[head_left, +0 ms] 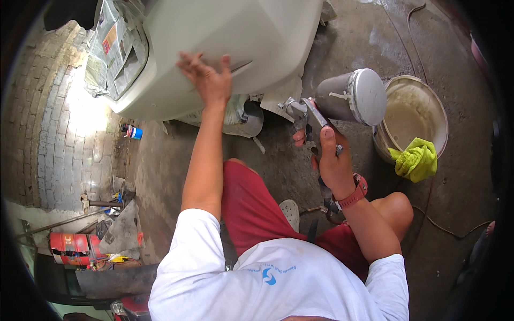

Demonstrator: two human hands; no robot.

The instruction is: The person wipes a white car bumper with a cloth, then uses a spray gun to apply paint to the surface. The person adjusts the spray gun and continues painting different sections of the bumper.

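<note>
My left hand (209,80), fingers spread, is on or just over a large pale grey curved panel (267,29), beside a narrow dark slot (242,67). My right hand (334,163) grips a metal spray gun (317,109) below the panel's right part. The gun carries a grey cup (348,99) tilted on its side. Newspaper masking (115,48) covers the panel's left end. Just right of the gun stands a pale bucket (383,144) with a yellow-green cloth (415,160) over its near rim.
Hoses (455,234) run over the concrete floor (455,192). At the left are a brick wall (48,134), a small blue can (134,132), red containers (69,247) and assorted metal scrap. A grey object (246,120) sits under the panel, near my bent knees.
</note>
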